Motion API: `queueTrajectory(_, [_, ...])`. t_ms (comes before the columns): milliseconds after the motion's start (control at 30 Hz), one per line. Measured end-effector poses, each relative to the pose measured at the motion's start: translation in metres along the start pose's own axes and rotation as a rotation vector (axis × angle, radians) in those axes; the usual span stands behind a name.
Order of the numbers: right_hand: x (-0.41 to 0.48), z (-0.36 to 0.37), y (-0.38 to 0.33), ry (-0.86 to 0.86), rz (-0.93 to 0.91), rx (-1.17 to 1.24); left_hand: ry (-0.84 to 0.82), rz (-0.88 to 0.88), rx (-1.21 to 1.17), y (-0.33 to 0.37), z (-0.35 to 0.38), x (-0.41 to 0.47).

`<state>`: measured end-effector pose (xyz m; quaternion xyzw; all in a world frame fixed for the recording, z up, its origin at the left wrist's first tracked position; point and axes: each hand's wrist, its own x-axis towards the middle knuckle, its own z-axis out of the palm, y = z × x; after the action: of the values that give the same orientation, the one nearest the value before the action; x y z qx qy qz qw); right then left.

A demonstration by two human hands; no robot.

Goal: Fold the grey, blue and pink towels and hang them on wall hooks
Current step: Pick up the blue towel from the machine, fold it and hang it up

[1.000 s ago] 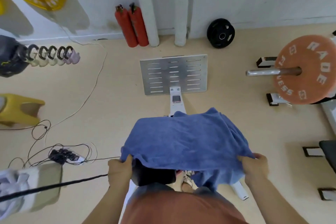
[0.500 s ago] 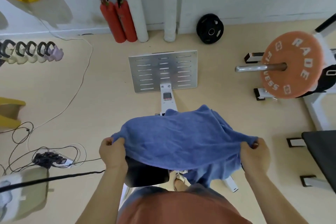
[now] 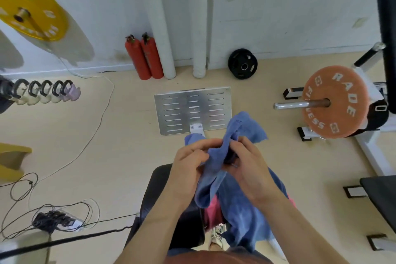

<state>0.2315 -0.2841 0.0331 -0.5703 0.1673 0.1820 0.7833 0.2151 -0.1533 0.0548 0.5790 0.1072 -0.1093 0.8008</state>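
Both hands are close together before us: our left hand [image 3: 188,163] and right hand [image 3: 248,165] each grip the bunched blue towel [image 3: 242,206], whose folds hang down past a pink towel [image 3: 211,210] beside the black desk [image 3: 158,188]

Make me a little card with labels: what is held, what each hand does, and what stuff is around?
Held thing: soft blue terry towel, bunched up, lower part hanging down
Left hand: grips the towel's bunched top
Right hand: grips it too, close beside the left
Below: black padded bench and a bit of pink cloth
By the wall: two red fire extinguishers, black round weight plate
Right side: orange round weight plate on a bar
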Motion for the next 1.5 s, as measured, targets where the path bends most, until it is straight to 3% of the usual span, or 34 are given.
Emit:
queueTrajectory(167, [-0.011, 0.003, -0.011, -0.102, -0.031, 0.074, 0.152, 0.127, 0.41, 0.002, 0.008, 0.002])
queueTrajectory(300, [-0.015, -0.004, -0.019, -0.066, -0.124, 0.075, 0.212, -0.079, 0.183, -0.002, 0.01, 0.001])
queueTrajectory(433, [-0.022, -0.006, -0.033, -0.192, -0.167, 0.068, 0.102, -0.267, -0.043, 0.0, 0.014, -0.003])
queueTrajectory(633, [-0.022, -0.013, -0.042, -0.144, -0.211, -0.124, 0.129, -0.157, -0.151, 0.004, 0.013, -0.007])
queueTrajectory(800, [-0.019, -0.017, -0.038, 0.007, -0.236, -0.284, 0.27, 0.074, -0.182, 0.026, 0.014, -0.013])
queueTrajectory(867, [-0.02, -0.021, -0.039, 0.115, -0.276, -0.379, 0.28, 0.165, -0.097, 0.038, 0.006, -0.014])
queueTrajectory(933, [-0.024, -0.021, -0.045, 0.152, -0.307, -0.41, 0.19, 0.192, 0.077, 0.047, 0.002, -0.017])
queueTrajectory(1067, [-0.033, -0.013, -0.057, 0.062, -0.369, -0.338, -0.088, 0.18, 0.417, 0.05, 0.013, -0.028])
queueTrajectory(1200, [-0.038, -0.007, -0.064, -0.023, -0.389, -0.296, -0.025, 0.387, 0.764, 0.057, 0.017, -0.032])
queueTrajectory(1300, [-0.036, -0.009, -0.063, 0.037, -0.397, -0.314, 0.071, 0.627, 0.961, 0.074, 0.011, -0.036])
queueTrajectory(1400, [-0.028, -0.014, -0.062, 0.128, -0.345, -0.272, -0.029, 0.653, 0.617, 0.099, 0.002, -0.048])
queueTrajectory(1467, [-0.026, -0.013, -0.063, 0.147, -0.324, -0.231, -0.079, 0.533, 0.385, 0.106, 0.002, -0.051])
queueTrajectory(1500, [-0.027, -0.012, -0.064, 0.127, -0.326, -0.213, -0.06, 0.468, 0.405, 0.104, 0.006, -0.047])
